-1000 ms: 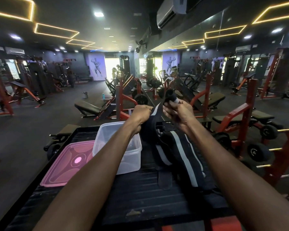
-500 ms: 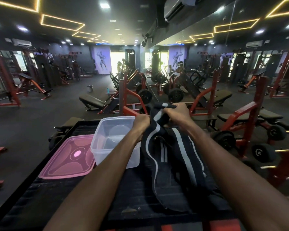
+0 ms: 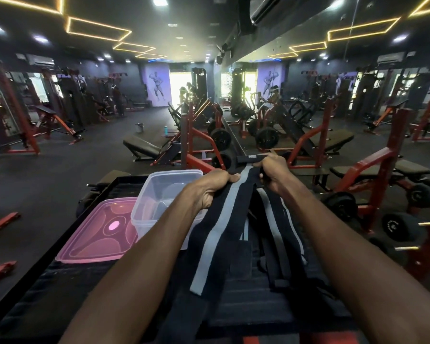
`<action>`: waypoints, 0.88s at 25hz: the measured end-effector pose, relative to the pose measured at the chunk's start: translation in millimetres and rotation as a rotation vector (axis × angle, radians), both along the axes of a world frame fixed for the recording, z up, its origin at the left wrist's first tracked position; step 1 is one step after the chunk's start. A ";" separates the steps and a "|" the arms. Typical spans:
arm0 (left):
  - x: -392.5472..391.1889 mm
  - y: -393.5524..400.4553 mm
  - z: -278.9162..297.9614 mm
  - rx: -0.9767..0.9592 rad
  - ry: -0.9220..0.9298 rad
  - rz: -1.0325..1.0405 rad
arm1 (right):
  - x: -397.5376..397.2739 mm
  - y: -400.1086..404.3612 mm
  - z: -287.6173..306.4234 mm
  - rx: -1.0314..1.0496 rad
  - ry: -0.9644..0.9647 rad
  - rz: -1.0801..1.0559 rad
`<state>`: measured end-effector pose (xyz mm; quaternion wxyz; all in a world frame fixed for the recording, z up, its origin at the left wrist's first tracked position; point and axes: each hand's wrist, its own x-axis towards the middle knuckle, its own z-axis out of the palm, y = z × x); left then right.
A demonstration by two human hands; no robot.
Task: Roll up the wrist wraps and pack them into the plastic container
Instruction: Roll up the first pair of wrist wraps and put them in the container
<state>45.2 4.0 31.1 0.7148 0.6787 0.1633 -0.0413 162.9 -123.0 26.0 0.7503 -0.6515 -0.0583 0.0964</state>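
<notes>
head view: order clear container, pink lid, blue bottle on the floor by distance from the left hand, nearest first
From the left hand:
1. Clear container: just left of the hand, on the black surface.
2. Pink lid: farther left and nearer the camera, beside the container.
3. Blue bottle: far off on the gym floor, beyond the benches.

Commercial gym floor.
Red-framed weight benches (image 3: 328, 142), plate-loaded machines (image 3: 220, 139), dumbbells (image 3: 400, 225), bodybuilder wall posters (image 3: 157, 86).

Red gym benches (image 3: 333, 140), wt plates (image 3: 267, 138), blue bottle (image 3: 166, 130).
</notes>
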 end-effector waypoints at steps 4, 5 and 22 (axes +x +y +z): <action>5.0 -9.1 -30.3 -0.187 0.051 0.011 | 0.1 -3.4 -17.0 0.002 -0.006 0.116; 5.5 -12.8 -40.9 -0.207 0.064 0.010 | -1.7 -2.5 -24.1 -0.002 0.006 0.126; 41.2 -6.3 -97.7 0.365 -0.260 0.423 | -5.6 0.0 -84.0 -0.148 -0.361 0.262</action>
